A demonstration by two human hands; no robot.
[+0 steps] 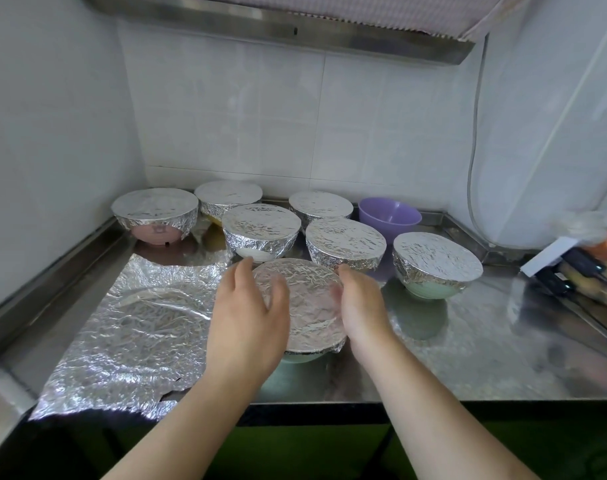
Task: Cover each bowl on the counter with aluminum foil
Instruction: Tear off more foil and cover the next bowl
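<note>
Both my hands are on the nearest bowl [300, 356], one each side. Left hand [248, 322]: fingers spread and only lightly bent, thumb over the foil top [303, 303], palm against the left rim. Right hand [362, 311]: fingers together, blurred, cupping the right rim. Can't tell how tightly either one presses.

That bowl stands upright near the counter's [468, 358] front edge, mouth up and foil drawn flat across it, with the skirt folded down over the rim. A pale green base shows under the foil. Round, so no long axis.

Left of it, a loose foil sheet [132, 327] lies flat and crinkled, its long side running from the front edge back toward the wall and its near corner hanging past the edge.

Behind, six more foil-covered bowls stand upright: pale green one [437, 265] to the right, two in the middle [260, 228] [345, 242], three at the back, including a pink one [154, 211] far left.

The purple bowl [388, 214] at back right is uncovered, mouth up.
</note>
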